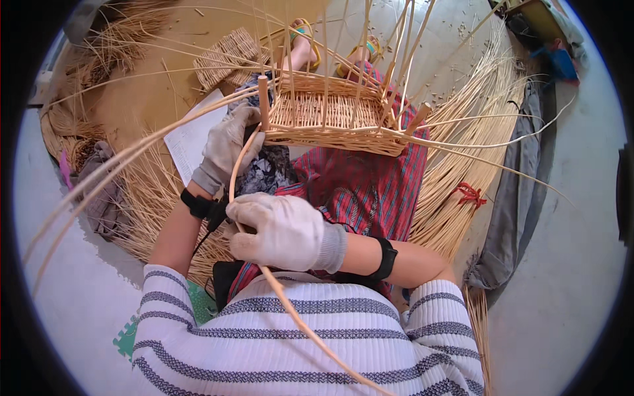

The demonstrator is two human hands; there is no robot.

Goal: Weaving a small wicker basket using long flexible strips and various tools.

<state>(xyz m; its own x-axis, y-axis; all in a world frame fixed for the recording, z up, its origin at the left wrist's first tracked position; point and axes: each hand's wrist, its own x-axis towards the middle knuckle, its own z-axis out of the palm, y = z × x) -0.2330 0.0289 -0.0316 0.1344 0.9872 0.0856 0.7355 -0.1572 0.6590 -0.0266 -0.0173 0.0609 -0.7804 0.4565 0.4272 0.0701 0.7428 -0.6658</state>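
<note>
Closest to us, a ribbed white knit top (317, 330) with dark patterned bands fills the lower view, and a long, smooth, peeled rod (307, 328) bows across it with a small knot in its length. We see the right hand (281, 231), in a soft whitish fabric glove with a ribbed grey cuff, closed around that rod, thumb against curled fingers. Farther along, the left hand (228, 145), gloved likewise, is partly closed, its bent fingers on the same rod beside a blunt round post (264, 102). That post stands at the left corner of the basket (330, 140), a shallow oblong of tight, ridged weave ahead of the hands, above a red striped cloth (370, 185); thin, springy stakes rise from its sides, and another stubby post (418, 119) leans at its right. To the right, we find a loose sheaf of pale straight rods (462, 218) bound with a crinkled red tie (470, 195), beside creased grey fabric (518, 198). Beyond the basket are strappy sandals (310, 46) and a flat, coarsely woven panel (228, 59) on the floor.
</note>
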